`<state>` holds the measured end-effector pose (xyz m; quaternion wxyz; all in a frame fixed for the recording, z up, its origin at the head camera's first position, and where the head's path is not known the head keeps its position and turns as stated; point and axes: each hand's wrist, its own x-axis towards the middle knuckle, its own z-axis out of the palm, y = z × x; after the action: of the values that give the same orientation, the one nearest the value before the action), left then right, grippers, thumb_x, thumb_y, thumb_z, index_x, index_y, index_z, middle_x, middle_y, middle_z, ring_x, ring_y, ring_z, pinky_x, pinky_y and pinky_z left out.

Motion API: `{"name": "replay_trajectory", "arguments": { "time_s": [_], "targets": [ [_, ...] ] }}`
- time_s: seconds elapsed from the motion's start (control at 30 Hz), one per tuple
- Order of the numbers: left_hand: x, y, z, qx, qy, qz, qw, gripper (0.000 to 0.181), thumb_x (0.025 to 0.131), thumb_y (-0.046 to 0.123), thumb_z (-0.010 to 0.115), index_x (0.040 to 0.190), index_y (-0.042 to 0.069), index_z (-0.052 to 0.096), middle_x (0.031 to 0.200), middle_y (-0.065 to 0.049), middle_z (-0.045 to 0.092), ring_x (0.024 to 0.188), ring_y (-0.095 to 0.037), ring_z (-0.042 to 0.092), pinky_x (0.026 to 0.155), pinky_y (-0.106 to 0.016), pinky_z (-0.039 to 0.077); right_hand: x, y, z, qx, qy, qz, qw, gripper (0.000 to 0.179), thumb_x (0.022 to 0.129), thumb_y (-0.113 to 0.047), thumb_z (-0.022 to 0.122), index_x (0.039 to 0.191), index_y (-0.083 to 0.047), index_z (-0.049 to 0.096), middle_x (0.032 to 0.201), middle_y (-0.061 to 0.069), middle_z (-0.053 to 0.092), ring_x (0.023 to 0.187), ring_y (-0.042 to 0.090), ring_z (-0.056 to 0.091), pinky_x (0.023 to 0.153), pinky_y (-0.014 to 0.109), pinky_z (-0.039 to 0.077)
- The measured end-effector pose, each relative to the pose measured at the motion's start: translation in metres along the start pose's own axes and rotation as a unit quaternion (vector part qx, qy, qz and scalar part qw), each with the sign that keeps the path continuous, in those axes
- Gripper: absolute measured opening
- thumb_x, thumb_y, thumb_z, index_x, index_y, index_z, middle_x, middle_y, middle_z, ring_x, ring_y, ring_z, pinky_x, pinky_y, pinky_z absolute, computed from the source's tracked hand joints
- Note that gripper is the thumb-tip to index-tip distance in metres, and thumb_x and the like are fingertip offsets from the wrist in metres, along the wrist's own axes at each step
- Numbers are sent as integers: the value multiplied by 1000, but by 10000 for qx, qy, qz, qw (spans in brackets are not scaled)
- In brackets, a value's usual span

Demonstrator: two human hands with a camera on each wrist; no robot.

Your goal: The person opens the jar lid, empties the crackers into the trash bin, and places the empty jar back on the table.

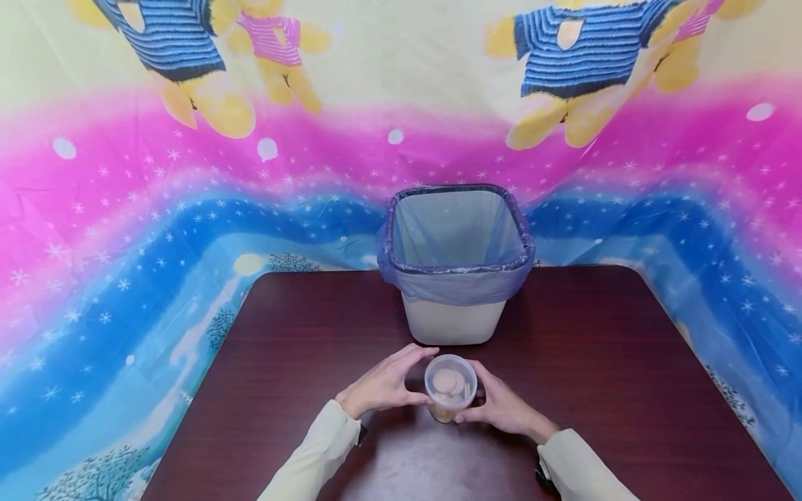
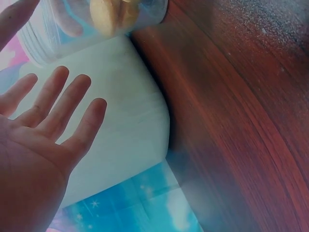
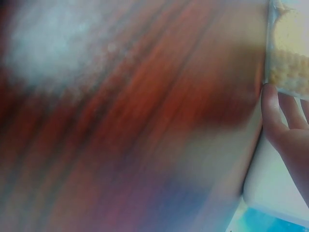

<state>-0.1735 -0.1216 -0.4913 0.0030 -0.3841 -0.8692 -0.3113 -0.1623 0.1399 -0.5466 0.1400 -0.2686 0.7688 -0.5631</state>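
Note:
A clear round plastic jar with a translucent lid stands between both hands near the middle of the table. Through it I see several round, pale tan biscuits. My right hand holds the jar from the right, thumb in front and fingers behind; the right wrist view shows its thumb at the jar's lower edge. On the other side, my left hand is spread around the jar, its thumb tip close to the lid's rim. In the left wrist view its fingers are straight and apart.
A whitish bin lined with a thin purple bag stands just behind the jar on the dark red-brown table. A printed cloth with bears and snowflakes hangs behind and at both sides.

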Motion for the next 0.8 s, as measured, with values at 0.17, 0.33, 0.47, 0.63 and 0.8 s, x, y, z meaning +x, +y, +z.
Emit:
{"name": "replay_trajectory", "arguments": {
  "time_s": [0.17,0.33,0.47,0.63,0.8],
  "targets": [
    [2,2,0,19,-35,2,10000,81,71,32,86,140,11,48,128,-2,56,119,-9,54,102,-28,45,0,-2,0,43,-18,-6,10000,88,69,-17,87,141,-13,37,135,16,51,113,30,61,88,26,52],
    [5,5,0,99,-82,2,9999,85,70,35,86,141,11,46,131,1,53,121,-9,52,103,-27,44,-1,-2,-1,144,-64,60,9999,89,69,-18,87,142,-12,37,135,17,51,113,30,61,88,26,53],
    [7,7,4,35,-162,6,9999,86,70,37,86,142,10,45,133,0,49,121,-12,52,103,-27,44,-1,-1,-1,185,-75,76,9998,89,69,-18,87,142,-12,36,135,16,51,114,30,60,88,26,53],
    [13,10,9,78,-256,47,9996,90,68,41,86,143,14,44,137,0,46,121,-12,52,101,-24,44,-1,-1,-1,167,-106,64,9998,88,70,-21,86,142,-13,35,136,16,50,115,30,60,89,28,53],
    [20,15,13,176,-277,140,9994,95,65,44,87,144,16,42,139,-1,45,122,-12,52,100,-22,44,-1,-2,-2,39,-109,5,9999,88,71,-26,85,143,-15,35,136,15,49,116,30,57,89,29,53]
  ]
}}
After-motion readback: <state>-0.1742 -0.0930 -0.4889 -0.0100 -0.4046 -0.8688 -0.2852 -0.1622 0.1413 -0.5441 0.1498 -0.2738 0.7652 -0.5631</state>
